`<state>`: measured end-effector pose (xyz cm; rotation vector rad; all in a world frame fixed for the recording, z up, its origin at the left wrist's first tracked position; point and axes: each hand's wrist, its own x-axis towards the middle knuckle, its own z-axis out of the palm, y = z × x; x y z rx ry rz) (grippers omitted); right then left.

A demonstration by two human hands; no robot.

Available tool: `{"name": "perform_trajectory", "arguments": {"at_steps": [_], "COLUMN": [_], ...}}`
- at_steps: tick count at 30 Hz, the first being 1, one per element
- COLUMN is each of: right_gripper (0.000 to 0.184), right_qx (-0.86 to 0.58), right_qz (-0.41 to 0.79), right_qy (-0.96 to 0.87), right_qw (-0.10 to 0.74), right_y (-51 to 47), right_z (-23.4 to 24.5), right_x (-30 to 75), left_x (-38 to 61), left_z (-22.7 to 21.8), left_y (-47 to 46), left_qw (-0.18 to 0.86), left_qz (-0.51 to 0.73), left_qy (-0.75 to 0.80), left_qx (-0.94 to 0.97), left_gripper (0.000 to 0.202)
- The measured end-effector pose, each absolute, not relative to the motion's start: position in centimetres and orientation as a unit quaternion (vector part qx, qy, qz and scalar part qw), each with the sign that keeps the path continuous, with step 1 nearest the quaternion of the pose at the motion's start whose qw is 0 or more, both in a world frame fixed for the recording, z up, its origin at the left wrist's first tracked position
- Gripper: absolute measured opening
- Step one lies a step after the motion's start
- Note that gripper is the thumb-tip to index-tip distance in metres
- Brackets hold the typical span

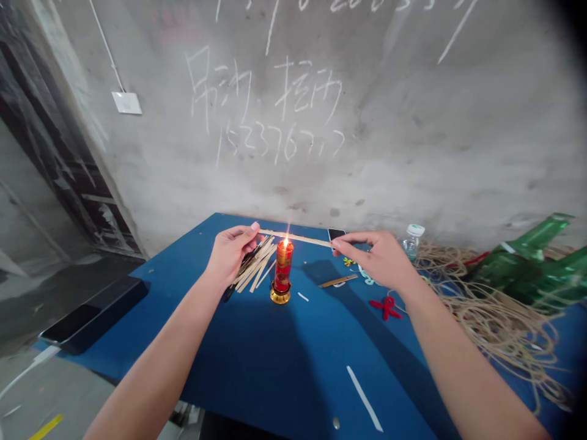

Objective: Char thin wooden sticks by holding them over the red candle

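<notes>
A thin flat bamboo strip (308, 239) stretches between my two hands, just over or behind the flame of a lit red candle (283, 269) in a gold base. My left hand (236, 247) pinches the strip's left end between thumb and fingers. At the other end, the fingertips of my right hand (369, 253) are closed on it. Under and beside my left hand lies a loose pile of pale and dark strips (257, 269). Whether the strip touches the flame I cannot tell.
Right on the blue table (257, 360) lie tangled cord (495, 330), green glass bottles (518, 256), a clear capped bottle (413, 241), a red twisted piece (386, 307) and a knife-like brown tool (338, 280). A black device (92, 318) sits at the left edge; a phone (336, 233) lies behind.
</notes>
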<state>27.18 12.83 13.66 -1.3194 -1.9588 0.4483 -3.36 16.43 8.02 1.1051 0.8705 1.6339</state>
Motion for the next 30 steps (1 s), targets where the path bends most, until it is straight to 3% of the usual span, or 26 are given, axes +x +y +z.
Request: {"name": "perform_trajectory", "arguments": {"at_steps": [12,21,30], "right_gripper": [0.033,0.035,0.031], "right_qx": [-0.520,-0.510,-0.532], "right_qz": [0.227,0.245,0.208], "right_qy": [-0.754,-0.717,-0.723], "right_qw": [0.331,0.407,0.389], "right_y": [13.3,13.9,13.3], "right_z": [13.5,13.4,14.6], "right_x": [26.9,28.2,29.1], "left_x": [-2.9,-3.3,-4.0], "left_z": [8.0,8.8,7.1], "left_y": [16.1,16.0,17.3], "left_qw": [0.456,0.506,0.386], "left_qz": [0.658,0.630,0.581], "left_qy": [0.356,0.351,0.462], "left_qx": [0.482,0.473,0.548], "left_gripper": [0.028,0.046,0.043]}}
